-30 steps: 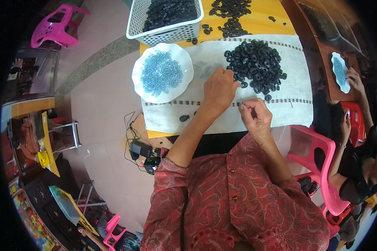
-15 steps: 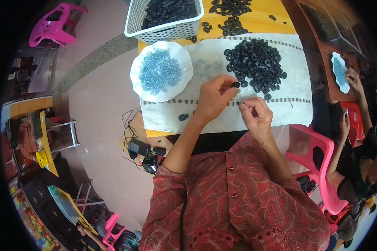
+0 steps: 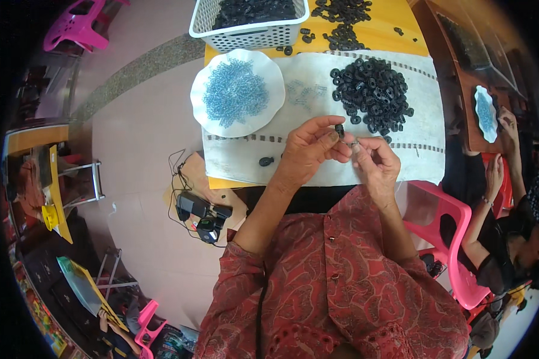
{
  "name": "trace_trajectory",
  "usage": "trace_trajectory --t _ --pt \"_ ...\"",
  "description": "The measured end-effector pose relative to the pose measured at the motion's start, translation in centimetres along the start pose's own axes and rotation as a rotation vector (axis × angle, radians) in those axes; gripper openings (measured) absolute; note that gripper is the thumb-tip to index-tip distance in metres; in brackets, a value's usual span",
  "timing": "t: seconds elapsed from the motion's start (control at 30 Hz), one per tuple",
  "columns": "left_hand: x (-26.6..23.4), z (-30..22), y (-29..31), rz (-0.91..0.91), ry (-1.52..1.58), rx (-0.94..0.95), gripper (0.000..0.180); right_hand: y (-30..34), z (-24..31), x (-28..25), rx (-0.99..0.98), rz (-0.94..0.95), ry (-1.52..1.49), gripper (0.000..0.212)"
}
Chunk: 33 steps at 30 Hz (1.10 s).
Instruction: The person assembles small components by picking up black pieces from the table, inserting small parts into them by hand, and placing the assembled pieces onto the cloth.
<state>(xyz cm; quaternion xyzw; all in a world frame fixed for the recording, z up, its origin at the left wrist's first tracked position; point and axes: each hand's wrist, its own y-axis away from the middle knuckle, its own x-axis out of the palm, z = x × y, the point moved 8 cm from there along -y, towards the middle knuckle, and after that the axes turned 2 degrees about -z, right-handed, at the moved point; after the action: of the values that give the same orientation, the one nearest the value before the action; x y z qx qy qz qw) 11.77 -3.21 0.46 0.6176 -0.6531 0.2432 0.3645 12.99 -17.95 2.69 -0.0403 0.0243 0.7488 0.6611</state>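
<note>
My left hand [image 3: 308,151] pinches a small black ring [image 3: 339,129] between thumb and fingers above a white cloth [image 3: 239,161]. My right hand [image 3: 374,161] is close beside it, fingers closed on a tiny pale piece [image 3: 354,143]. A heap of black rings [image 3: 371,93] lies on the cloth just beyond both hands. A white wavy plate [image 3: 203,116] of small blue pieces [image 3: 235,93] sits at the cloth's left end. One finished black piece [image 3: 266,161] lies on the cloth left of my left hand.
A white mesh basket [image 3: 251,37] of black rings stands at the far edge of the yellow table [image 3: 389,36], with loose rings [image 3: 341,15] beside it. Another person [image 3: 509,227] sits at my right on a pink chair [image 3: 449,221], by another plate [image 3: 484,113]. Cables and a black device [image 3: 200,215] lie on the floor.
My left hand drew back from the heap of black rings with one ring and came toward my right hand. The right hand stayed nearly in place.
</note>
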Motion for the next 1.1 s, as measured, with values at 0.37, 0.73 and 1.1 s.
trace_trajectory --t 0.37,0.73,1.1 --pt "-1.7 1.5 0.7 -0.115 0.095 -0.013 0.022 -0.2 3.0 0.9 -0.070 -0.037 -0.072 0.012" --pt "-1.9 1.6 1.1 -0.124 0.125 0.025 0.020 -0.5 2.8 2.3 -0.064 0.035 -0.099 0.012" --pt "-2.1 1.4 1.2 -0.153 0.097 0.042 0.018 -0.5 2.3 2.4 -0.033 0.055 -0.076 0.011"
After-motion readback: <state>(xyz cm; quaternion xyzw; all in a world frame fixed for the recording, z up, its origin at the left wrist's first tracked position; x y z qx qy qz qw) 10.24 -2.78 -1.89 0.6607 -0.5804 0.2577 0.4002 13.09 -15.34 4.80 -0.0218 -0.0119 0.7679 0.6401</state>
